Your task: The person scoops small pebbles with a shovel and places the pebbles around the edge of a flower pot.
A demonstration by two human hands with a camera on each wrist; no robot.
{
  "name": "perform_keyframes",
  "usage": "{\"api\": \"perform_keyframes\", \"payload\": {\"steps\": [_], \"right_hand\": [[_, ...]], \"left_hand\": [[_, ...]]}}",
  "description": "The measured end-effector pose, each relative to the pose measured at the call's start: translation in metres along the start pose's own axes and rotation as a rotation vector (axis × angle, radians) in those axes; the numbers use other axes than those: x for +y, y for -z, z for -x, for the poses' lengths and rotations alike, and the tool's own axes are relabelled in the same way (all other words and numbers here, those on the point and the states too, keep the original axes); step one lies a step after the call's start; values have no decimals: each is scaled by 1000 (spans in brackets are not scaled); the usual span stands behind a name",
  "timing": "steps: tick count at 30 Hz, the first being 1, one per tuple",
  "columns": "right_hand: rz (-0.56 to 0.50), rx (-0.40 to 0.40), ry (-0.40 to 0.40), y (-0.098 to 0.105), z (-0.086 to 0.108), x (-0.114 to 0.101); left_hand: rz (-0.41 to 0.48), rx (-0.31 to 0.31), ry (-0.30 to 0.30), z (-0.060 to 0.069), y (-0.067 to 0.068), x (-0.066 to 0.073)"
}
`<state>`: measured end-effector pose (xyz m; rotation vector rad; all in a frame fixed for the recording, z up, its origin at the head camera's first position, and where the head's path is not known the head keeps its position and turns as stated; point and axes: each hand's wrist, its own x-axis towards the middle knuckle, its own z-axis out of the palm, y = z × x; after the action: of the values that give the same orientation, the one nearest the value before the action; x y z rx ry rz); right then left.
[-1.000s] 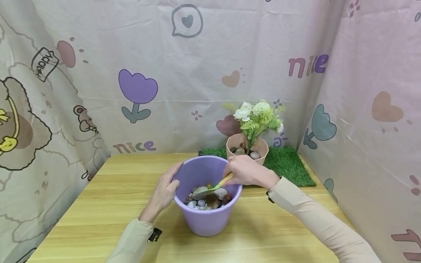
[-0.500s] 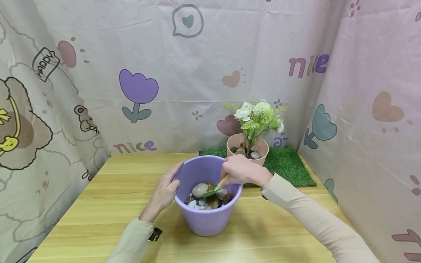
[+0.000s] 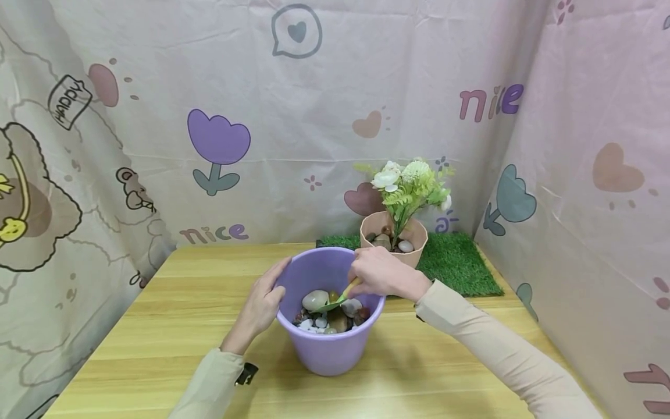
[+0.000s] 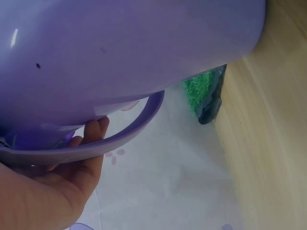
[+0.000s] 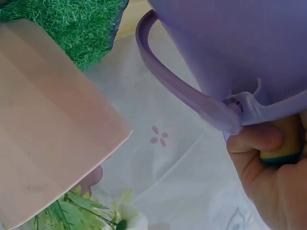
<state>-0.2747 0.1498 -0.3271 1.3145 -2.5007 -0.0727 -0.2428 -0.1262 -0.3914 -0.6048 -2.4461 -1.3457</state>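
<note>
A purple bucket [image 3: 330, 354] stands on the table with white pebbles [image 3: 307, 327] and larger stones inside, among them a pale one [image 3: 316, 300]. My left hand [image 3: 259, 305] grips the bucket's left rim; in the left wrist view the fingers [image 4: 93, 132] bend round the rim and handle [image 4: 120, 140]. At the right rim my right hand [image 3: 386, 273] holds the yellow handle of a small green trowel [image 3: 335, 304], whose blade lies among the stones. The right wrist view shows this hand [image 5: 273, 177] round the yellow grip [image 5: 288, 141], beside the handle's hinge.
Behind the bucket to the right, a pink pot [image 3: 415, 256] with white flowers [image 3: 417, 170] and stones stands on a green turf mat [image 3: 454, 265]. Wooden table [image 3: 209, 279] extends to both sides of the bucket. Printed cloth [image 3: 293, 116] hangs behind and at the sides.
My right hand has shifted left and the trowel blade has moved lower among the stones. The pale stone shows more fully and sits slightly further left. My left hand has stayed on the rim.
</note>
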Motion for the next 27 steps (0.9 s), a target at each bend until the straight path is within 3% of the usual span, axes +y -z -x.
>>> {"api": "perform_keyframes", "payload": {"steps": [8,14,21,27], "right_hand": [[33,8,17,-1,1,-1],[49,6,-22,-1,2,-3],[84,61,-40,-1,4,-4],[33,40,-98,-3,3,-3]], "left_hand": [[5,-1,5,0,0,0],[5,-1,7,0,0,0],[8,-8,16,0,0,-1],[15,-7,10,0,1,-1]]}}
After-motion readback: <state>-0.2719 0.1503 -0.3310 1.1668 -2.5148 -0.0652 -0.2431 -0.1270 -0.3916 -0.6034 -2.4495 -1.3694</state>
